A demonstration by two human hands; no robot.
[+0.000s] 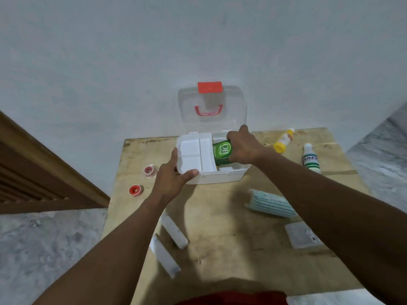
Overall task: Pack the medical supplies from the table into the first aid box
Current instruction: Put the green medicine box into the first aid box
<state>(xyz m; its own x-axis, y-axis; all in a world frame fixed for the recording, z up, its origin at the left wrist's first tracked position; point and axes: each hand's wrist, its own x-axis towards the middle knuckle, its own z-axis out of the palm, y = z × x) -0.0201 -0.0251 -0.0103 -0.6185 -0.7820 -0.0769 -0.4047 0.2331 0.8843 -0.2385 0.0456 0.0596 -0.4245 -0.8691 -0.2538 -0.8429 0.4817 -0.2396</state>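
The white first aid box (220,177) stands open at the table's far middle, its clear lid (212,106) with red latch and handle leaning on the wall. My left hand (174,179) grips the white inner tray (193,154), which is raised and shifted to the box's left side. My right hand (243,148) holds a green "OB herbal" carton (222,151), lowered into the box's right side beside the tray. Its lower part is hidden by the tray and box wall.
On the wooden table (220,227): two red tape rolls (150,170) (135,190) at left, two white packets (175,231) (164,256) near me, a teal striped roll (272,202), a clear flat case (302,235), a yellow bottle (284,140) and a white-green bottle (310,158) at right.
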